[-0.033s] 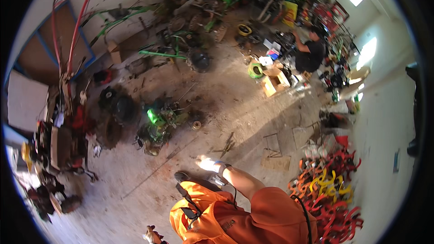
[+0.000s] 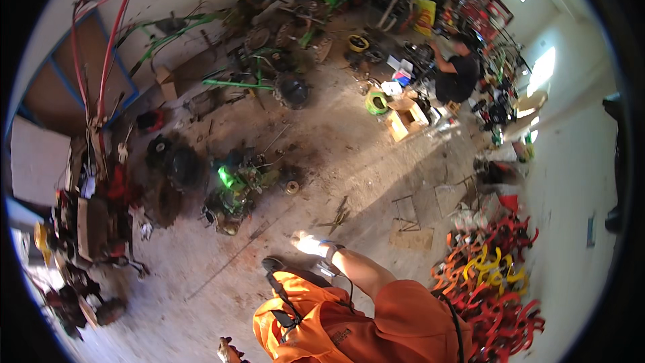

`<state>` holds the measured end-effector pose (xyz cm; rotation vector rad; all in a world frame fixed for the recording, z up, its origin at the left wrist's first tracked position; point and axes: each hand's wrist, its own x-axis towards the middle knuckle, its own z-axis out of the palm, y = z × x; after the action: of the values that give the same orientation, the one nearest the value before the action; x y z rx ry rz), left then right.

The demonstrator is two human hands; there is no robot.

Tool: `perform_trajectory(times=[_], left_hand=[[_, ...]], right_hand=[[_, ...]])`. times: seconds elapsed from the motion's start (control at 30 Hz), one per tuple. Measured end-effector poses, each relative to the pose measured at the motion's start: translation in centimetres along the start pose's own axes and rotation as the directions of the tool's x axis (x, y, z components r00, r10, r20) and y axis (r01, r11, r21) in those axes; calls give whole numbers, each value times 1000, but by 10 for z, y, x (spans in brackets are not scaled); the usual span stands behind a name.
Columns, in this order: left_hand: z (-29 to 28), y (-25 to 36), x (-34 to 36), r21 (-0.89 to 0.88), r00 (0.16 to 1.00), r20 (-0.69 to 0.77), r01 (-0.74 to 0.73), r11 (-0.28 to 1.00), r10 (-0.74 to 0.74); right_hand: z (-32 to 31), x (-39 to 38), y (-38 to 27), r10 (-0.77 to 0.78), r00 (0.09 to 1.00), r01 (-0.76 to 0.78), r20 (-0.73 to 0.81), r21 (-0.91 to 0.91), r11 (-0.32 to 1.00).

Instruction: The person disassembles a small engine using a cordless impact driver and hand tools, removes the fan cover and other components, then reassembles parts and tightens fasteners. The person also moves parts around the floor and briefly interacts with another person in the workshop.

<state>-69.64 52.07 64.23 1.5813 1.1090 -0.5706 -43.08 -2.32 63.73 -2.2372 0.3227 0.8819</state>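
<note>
My right hand (image 2: 310, 244) reaches forward over the floor in a bright patch of sunlight, with a dark band at the wrist. Glare washes out its fingers, so I cannot make out whether it holds anything. Just beyond it, a long-handled tool with yellowish parts (image 2: 338, 218) lies on the concrete. Ahead and to the left sits a greasy machine assembly with a bright green part (image 2: 230, 179), apart from the hand. At the lower edge, my left hand (image 2: 230, 351) shows only in part, with dark patches on it; its grip is unclear.
A round metal part (image 2: 291, 187) lies beside the assembly. Red and yellow curved blades (image 2: 494, 269) are heaped at right. A co-worker (image 2: 458, 70) crouches near an open cardboard box (image 2: 406, 121). A red-handled machine (image 2: 91, 218) stands at left; green-framed machines (image 2: 259, 81) line the back.
The view has turned very slightly. Both hands stay in nearly the same place, and nothing is seen to be taken up or put down.
</note>
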Motion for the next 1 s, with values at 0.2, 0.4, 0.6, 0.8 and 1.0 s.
perform_trajectory(times=[0.2, 0.4, 0.6, 0.8, 1.0], left_hand=[[-45, 75, 76, 122, 999, -17, 44, 992, -42], [-58, 135, 140, 205, 990, 143, -37, 978, 7], [-113, 162, 188, 319, 981, 195, -64, 945, 0], [-184, 139, 209, 244, 986, 163, 0, 970, -41], [-200, 96, 195, 144, 987, 120, 88, 986, -106]], right_hand=[[25, -53, 56, 145, 987, -152, -73, -91, 984], [156, -185, 139, 756, 651, -688, -71, 366, 627], [296, -269, 59, 838, 543, -511, 53, 813, 280], [322, -261, 7, 770, 636, -406, -59, 822, 398], [247, -207, 9, 695, 692, -307, -194, 793, 527]])
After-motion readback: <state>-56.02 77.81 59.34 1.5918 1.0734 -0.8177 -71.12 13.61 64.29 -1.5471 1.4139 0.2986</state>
